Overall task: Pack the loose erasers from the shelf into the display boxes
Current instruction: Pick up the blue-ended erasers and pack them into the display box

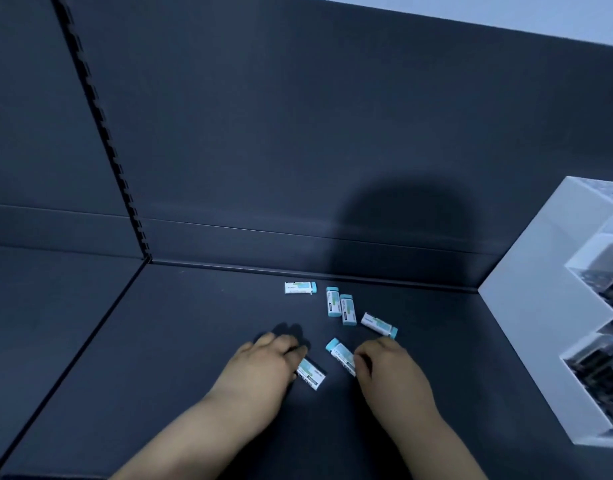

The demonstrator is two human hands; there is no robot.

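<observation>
Several white-and-teal erasers lie loose on the dark shelf (194, 341). One eraser (300, 287) lies flat near the back wall. Two erasers (333, 301) (347, 309) lie side by side, and another eraser (379, 324) sits slanted to their right. My left hand (263, 362) has its fingers curled onto an eraser (312, 374) on the shelf. My right hand (388, 367) pinches the near end of a slanted eraser (339, 353). Both erasers still touch the shelf.
A white stepped display box (540, 299) with dark contents in its compartments stands at the right. The dark back panel (298, 133) rises behind the erasers, with a slotted upright (100, 119) at the left. A seam divides the shelf from its left neighbour.
</observation>
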